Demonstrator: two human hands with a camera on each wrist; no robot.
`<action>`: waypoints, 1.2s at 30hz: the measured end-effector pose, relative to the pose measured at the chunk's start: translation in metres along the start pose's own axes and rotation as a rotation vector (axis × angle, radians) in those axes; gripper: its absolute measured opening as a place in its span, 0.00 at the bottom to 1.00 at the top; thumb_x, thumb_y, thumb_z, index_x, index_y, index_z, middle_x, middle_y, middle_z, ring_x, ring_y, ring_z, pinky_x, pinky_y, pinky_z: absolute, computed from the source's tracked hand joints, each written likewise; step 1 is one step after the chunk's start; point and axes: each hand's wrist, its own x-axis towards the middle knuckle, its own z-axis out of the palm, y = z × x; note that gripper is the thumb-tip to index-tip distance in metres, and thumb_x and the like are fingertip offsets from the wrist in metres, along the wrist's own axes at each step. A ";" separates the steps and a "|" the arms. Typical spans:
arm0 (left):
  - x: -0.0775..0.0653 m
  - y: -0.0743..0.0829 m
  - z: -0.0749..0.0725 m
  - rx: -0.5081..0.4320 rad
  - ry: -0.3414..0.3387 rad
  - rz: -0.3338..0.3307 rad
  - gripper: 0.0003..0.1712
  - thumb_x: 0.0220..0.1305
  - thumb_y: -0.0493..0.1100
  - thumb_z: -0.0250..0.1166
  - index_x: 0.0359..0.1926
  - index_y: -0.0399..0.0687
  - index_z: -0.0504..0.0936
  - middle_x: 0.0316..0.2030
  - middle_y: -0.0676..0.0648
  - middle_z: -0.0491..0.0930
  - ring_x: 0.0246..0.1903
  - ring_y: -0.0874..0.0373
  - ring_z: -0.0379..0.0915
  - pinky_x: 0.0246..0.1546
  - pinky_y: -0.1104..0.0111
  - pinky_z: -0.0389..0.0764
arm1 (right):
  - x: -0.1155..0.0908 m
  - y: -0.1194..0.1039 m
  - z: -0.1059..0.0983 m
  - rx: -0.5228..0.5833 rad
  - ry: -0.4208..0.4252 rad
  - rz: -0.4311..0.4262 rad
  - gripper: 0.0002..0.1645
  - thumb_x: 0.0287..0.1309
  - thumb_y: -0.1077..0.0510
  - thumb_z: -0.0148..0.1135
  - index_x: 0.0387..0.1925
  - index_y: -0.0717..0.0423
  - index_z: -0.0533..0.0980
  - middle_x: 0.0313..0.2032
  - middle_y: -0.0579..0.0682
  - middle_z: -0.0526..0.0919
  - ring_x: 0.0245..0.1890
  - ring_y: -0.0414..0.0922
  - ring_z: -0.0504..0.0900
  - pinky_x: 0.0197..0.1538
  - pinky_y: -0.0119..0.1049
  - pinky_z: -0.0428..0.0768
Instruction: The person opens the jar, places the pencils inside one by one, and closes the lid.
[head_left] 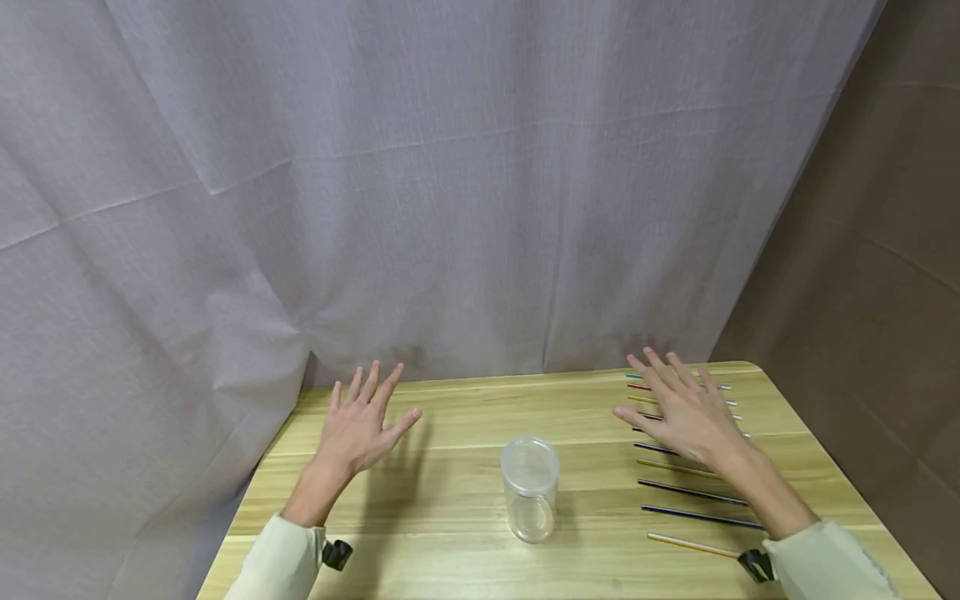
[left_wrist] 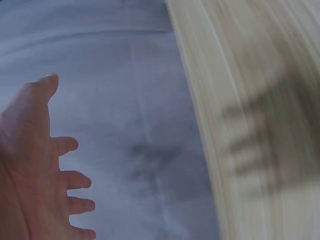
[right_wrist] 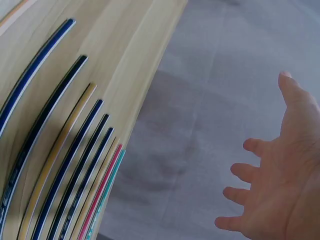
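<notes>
A clear lidded jar stands upright on the wooden table, between the two hands. My left hand hovers over the table's left side with fingers spread, touching nothing. Over the right side, my right hand is also held with spread fingers and holds nothing. Beneath and beside it lies a column of thin straight sticks in several colours, among them a blue stick, a yellow stick and a red stick. My right hand and forearm hide parts of them. Their exact kind is unclear.
A grey curtain hangs behind the table's back edge and along its left. Brown cloth hangs on the right. A dark wrist device sits at the left sleeve, and another dark device at the right.
</notes>
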 end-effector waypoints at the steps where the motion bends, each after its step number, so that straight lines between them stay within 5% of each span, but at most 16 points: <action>1: 0.000 0.003 -0.001 -0.005 0.001 0.006 0.49 0.74 0.76 0.51 0.86 0.60 0.54 0.82 0.37 0.51 0.80 0.34 0.46 0.77 0.31 0.46 | -0.001 -0.002 0.000 0.003 0.004 -0.007 0.58 0.67 0.22 0.57 0.85 0.48 0.54 0.82 0.62 0.53 0.80 0.71 0.51 0.74 0.79 0.42; 8: -0.002 0.025 -0.007 -0.087 0.062 0.103 0.44 0.75 0.72 0.55 0.81 0.54 0.66 0.75 0.38 0.69 0.74 0.35 0.64 0.74 0.36 0.62 | -0.007 -0.023 0.009 0.104 0.103 -0.164 0.51 0.66 0.29 0.67 0.78 0.55 0.67 0.74 0.60 0.72 0.72 0.65 0.70 0.69 0.72 0.66; 13: -0.006 0.050 -0.010 -0.205 0.114 0.213 0.38 0.75 0.67 0.61 0.74 0.50 0.76 0.66 0.43 0.81 0.64 0.41 0.78 0.66 0.39 0.73 | -0.015 -0.045 0.022 0.257 0.133 -0.288 0.43 0.63 0.39 0.76 0.73 0.51 0.73 0.68 0.55 0.79 0.68 0.61 0.77 0.64 0.69 0.76; 19: -0.010 0.076 -0.008 -0.315 0.087 0.328 0.37 0.74 0.66 0.62 0.75 0.53 0.76 0.68 0.48 0.80 0.66 0.45 0.76 0.68 0.42 0.73 | -0.021 -0.070 0.042 0.459 0.079 -0.364 0.44 0.57 0.46 0.81 0.72 0.51 0.74 0.68 0.46 0.80 0.66 0.53 0.79 0.62 0.62 0.81; 27: -0.014 0.102 -0.002 -0.405 0.052 0.419 0.39 0.71 0.67 0.66 0.76 0.57 0.74 0.68 0.53 0.79 0.68 0.51 0.74 0.69 0.44 0.73 | -0.023 -0.091 0.069 0.650 0.029 -0.451 0.48 0.52 0.56 0.85 0.72 0.55 0.73 0.66 0.48 0.81 0.64 0.49 0.81 0.58 0.53 0.84; 36: -0.010 0.122 0.009 -0.477 0.048 0.576 0.45 0.62 0.64 0.76 0.76 0.56 0.73 0.70 0.54 0.77 0.69 0.55 0.72 0.68 0.50 0.75 | -0.025 -0.105 0.093 0.771 0.035 -0.449 0.53 0.46 0.53 0.88 0.73 0.51 0.71 0.60 0.44 0.84 0.55 0.42 0.83 0.57 0.45 0.84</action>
